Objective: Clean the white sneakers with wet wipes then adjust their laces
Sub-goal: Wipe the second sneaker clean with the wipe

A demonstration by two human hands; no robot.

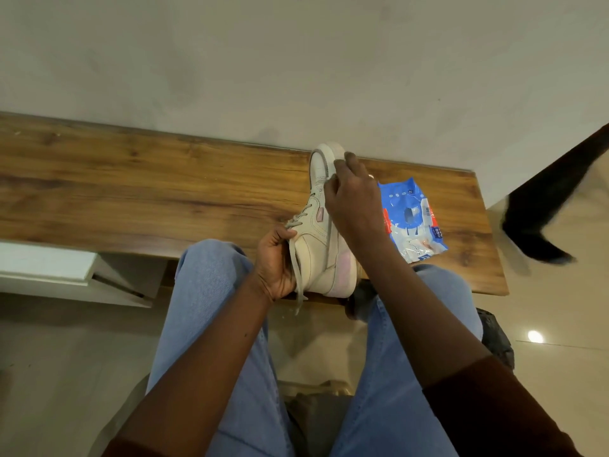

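A long wooden bench (131, 189) was set against a pale wall (296, 61). On its near edge a white high-top sneaker (321, 232) was held on its side, toe toward the wall. A blue wet-wipe pack (412, 219) lay just beside it. The collar was gripped by the left hand (275, 262); the right hand (354, 199) was curled over the sole. A grey lace (298, 278) hung loose.
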